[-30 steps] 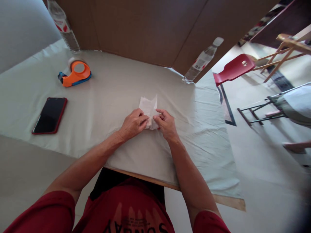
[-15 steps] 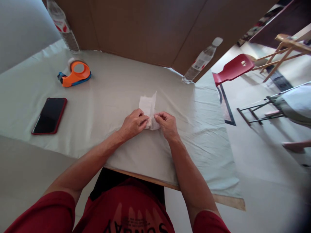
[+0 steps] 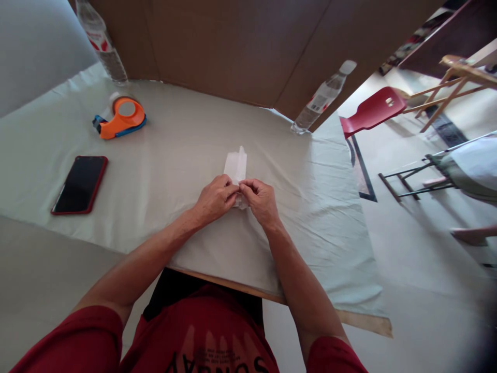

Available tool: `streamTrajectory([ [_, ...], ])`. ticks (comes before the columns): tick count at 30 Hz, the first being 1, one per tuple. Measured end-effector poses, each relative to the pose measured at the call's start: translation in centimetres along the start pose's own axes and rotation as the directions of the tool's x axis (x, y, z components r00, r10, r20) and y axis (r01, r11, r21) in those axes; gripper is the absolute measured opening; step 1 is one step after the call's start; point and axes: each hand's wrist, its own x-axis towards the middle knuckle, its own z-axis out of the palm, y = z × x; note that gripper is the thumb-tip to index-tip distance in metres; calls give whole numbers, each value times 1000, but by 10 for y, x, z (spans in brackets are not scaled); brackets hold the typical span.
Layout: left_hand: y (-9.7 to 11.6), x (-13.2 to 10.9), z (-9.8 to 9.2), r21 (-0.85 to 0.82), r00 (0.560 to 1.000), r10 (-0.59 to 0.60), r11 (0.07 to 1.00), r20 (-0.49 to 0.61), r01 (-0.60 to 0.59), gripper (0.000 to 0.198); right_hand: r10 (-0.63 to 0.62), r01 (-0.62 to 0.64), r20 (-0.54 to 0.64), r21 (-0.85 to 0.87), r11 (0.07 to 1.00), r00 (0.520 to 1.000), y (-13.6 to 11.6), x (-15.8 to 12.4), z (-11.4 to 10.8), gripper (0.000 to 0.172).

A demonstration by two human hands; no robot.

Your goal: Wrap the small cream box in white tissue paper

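Observation:
A thin white tissue point(image 3: 235, 164), partly folded, lies on the cloth-covered table in front of me. My left hand point(image 3: 218, 197) pinches it at the near left side, with thumb and fingers closed. From the right, my right hand point(image 3: 259, 198) pinches the tissue's right edge, which is folded over toward the left. The fingertips of both hands meet or nearly meet over its middle. Part of the tissue's near end shows crumpled beneath the fingers, and the rest there is hidden.
An orange tape dispenser point(image 3: 126, 119) and a phone point(image 3: 79, 185) in a red case lie to the left. Two plastic bottles, one left point(image 3: 103, 44) and one right point(image 3: 322, 98), stand by a brown cardboard panel point(image 3: 233, 46). Beyond the table's right edge are a red chair point(image 3: 375, 111) and a seated person.
My right hand has moved slightly left, bringing the tissue's right flap over toward my left fingers. The tissue now looks narrower. My left hand has stayed almost still.

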Motion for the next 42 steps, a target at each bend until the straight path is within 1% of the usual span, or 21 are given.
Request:
streamTrajectory([
  [5, 2, 1, -2, -8, 999, -29, 1000, 21, 29, 18, -2, 2, -14, 4, 1000, 1000, 1, -2, 2, 24],
  [10, 4, 1, -2, -33, 997, -81, 996, 8, 81, 27, 30, -31, 13, 48, 998, 999, -3, -6, 0, 29],
  [19, 4, 1, -4, -45, 997, -83, 996, 5, 83, 31, 32, -35, 26, 97, 995, 999, 1, -7, -1, 30],
  [25, 3, 0, -5, -69, 999, -54, 996, -2, 54, 34, -23, 20, 83, 41, 999, 996, 1, -10, -1, 34],
  [28, 2, -1, -5, -65, 999, -53, 997, -6, 53, 33, -36, 34, 83, 29, 999, 996, 1, -11, -1, 34],
  [34, 1, -1, -5, -62, 998, -52, 997, -18, 51, 35, -25, 23, 73, 33, 999, 997, 1, -11, -2, 34],
  [37, 1, -2, -6, -92, 999, -45, 995, -27, 43, 38, -60, 60, 96, -1, 998, 994, 0, -12, -2, 35],
  [42, 1, -1, -9, -177, 998, -51, 983, -42, 43, 39, -148, 157, 122, -69, 985, 982, 1, -12, 0, 41],
])
